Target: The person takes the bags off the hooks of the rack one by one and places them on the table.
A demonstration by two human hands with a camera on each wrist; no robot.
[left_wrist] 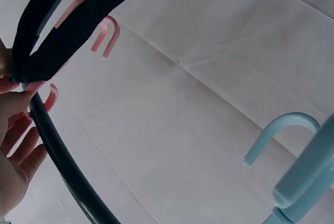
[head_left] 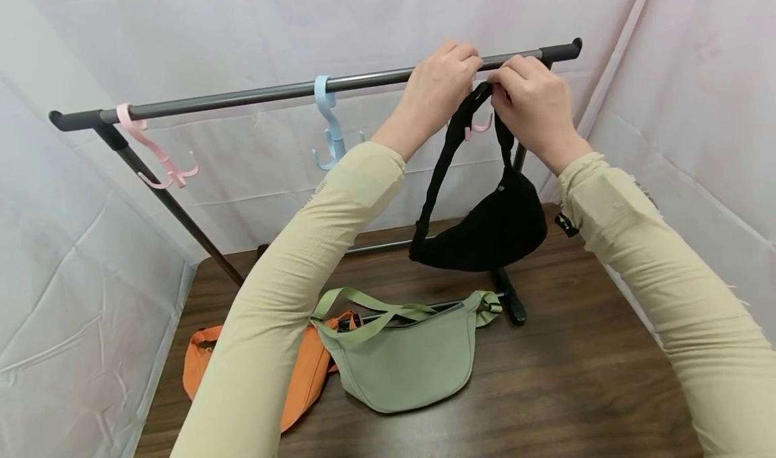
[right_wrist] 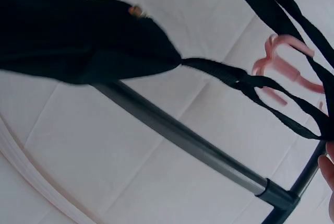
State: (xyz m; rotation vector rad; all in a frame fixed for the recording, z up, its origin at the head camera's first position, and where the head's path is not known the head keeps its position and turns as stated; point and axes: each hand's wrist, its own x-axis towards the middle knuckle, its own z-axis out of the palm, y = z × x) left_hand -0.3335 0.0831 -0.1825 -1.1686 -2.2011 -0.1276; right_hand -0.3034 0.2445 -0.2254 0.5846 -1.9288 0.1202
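A black sling bag [head_left: 494, 225] hangs by its strap [head_left: 445, 155] below the right end of the metal rail [head_left: 242, 99]. My right hand [head_left: 536, 104] pinches the top of that strap just under the rail. Beside it, my left hand [head_left: 439, 87] is at the rail, its thumb and forefinger on the pink hook [left_wrist: 50, 97] and its other fingers spread beyond the rail. The pink hook's lower prongs [head_left: 480, 128] show inside the strap loop; its top is mostly hidden by my hands. In the right wrist view the strap [right_wrist: 214, 70] passes in front of the pink prongs.
A light blue hook [head_left: 330, 121] hangs mid-rail, and another pink hook [head_left: 157, 148] hangs near the left end. On the wooden table [head_left: 576, 350] lie a sage green bag [head_left: 412, 364] and an orange bag [head_left: 309, 370], partly covered by my left sleeve. White cloth [head_left: 242, 34] surrounds the rack.
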